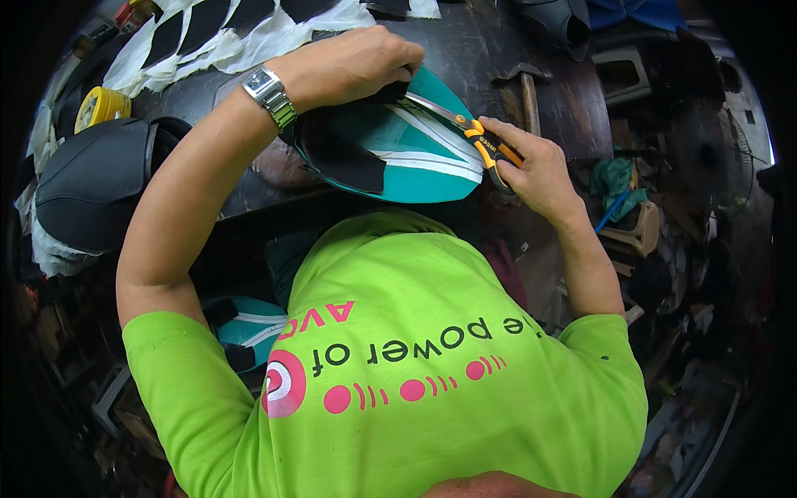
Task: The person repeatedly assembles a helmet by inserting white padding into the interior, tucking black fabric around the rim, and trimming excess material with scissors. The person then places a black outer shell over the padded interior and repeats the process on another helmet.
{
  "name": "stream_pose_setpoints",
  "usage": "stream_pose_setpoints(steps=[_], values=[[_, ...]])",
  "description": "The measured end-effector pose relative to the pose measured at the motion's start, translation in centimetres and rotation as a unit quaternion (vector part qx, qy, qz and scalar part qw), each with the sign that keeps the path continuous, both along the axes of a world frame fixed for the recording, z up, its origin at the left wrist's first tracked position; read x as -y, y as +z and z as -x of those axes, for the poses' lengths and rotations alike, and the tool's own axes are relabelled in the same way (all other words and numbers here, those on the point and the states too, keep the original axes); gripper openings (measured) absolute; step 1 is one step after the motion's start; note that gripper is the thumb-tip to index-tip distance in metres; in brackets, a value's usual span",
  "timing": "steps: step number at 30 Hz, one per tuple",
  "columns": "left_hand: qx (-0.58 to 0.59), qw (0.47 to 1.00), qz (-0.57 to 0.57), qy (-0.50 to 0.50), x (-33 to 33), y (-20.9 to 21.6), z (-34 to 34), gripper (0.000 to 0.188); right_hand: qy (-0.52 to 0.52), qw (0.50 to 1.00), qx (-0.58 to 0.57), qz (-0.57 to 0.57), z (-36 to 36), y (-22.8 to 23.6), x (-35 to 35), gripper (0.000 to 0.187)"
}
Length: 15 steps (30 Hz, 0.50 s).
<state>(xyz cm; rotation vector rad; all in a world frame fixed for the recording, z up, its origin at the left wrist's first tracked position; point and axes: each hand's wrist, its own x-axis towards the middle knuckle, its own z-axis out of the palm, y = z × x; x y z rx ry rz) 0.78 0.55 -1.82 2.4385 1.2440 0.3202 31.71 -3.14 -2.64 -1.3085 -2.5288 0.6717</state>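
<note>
My left hand (365,66), with a metal watch (271,95) on its wrist, is closed on the black edge of a teal sewn piece (432,178). White stripes and black patches cross this piece, which lies at the table's near edge. Scissors (490,148) with orange and black handles are in my right hand (531,166), its fingers wrapped round the grips. Their blades lie over the teal piece and point toward my left fingers. Whether the tips are cutting is hidden by the hand and the dark material.
A hammer (530,95) lies on the dark table (573,124), right of the teal piece. Black cut pieces on white cloth (270,41) spread along the far left. Nearer are a yellow roll (102,108) and a padded black item (95,187). Another teal piece (249,328) sits below the table edge.
</note>
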Motion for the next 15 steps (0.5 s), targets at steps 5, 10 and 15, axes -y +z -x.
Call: stream_pose_setpoints(steps=[5, 10, 15], values=[[-0.016, 1.0, 0.016, 0.009, -0.4, -0.4, -0.2, 0.014, 0.018, 0.999, 0.019, -0.031, 0.0, 0.2, 0.3, 0.06], [0.019, 0.995, -0.086, -0.055, 0.1, -0.2, 0.2, 0.026, 0.006, 0.998, -0.04, 0.056, -2.0, 1.2, -0.7, 0.054], [-0.028, 0.946, -0.323, 0.027, 3.4, 1.2, 0.5, 0.048, -0.182, 0.918, -0.26, 0.24, -3.5, -1.2, -1.7, 0.062]])
